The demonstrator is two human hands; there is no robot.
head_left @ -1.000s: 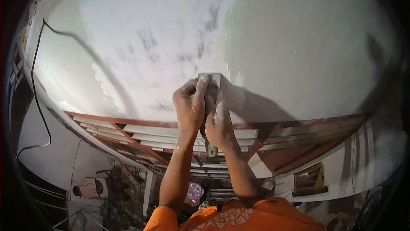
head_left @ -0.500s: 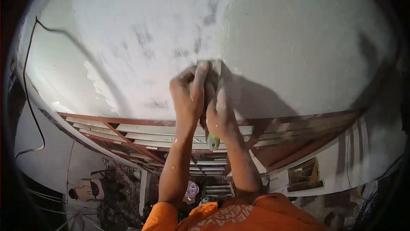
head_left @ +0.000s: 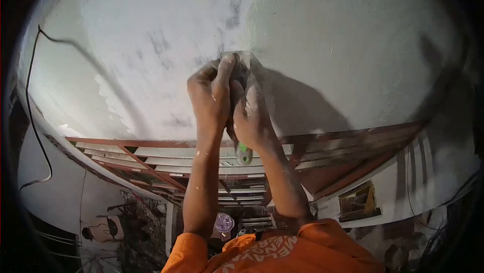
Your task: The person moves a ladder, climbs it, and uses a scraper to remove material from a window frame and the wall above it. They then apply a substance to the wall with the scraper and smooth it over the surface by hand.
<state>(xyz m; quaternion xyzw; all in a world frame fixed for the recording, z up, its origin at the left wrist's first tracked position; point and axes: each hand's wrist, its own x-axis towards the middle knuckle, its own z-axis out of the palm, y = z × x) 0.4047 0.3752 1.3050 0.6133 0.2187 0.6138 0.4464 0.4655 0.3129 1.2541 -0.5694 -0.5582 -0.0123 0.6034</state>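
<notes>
Both of my hands are raised together against a painted wall (head_left: 322,26). My right hand (head_left: 250,119) is closed round a putty knife (head_left: 244,156), whose grey and green handle end sticks out below the palm. Higher up, my left hand (head_left: 209,96) is closed at the blade end, its thumb pressed there beside the right fingers. The blade's top edge meets the wall, though the fingers cover most of it. White residue coats fingers and forearms. Around the hands, a whitish coated area (head_left: 131,21) with dark smudges borders the greenish-grey surface.
Below the wall runs a red-brown frame with pale louvre slats (head_left: 156,153). A dark cable (head_left: 34,122) hangs at the left. Far below are a purple round container (head_left: 224,222), a person (head_left: 103,228) at lower left, and a wooden-framed opening (head_left: 359,202) at lower right.
My hands have moved up the wall together with the putty knife. The view has shifted slightly, so the wall marks appear further left. Both hands keep their hold.
</notes>
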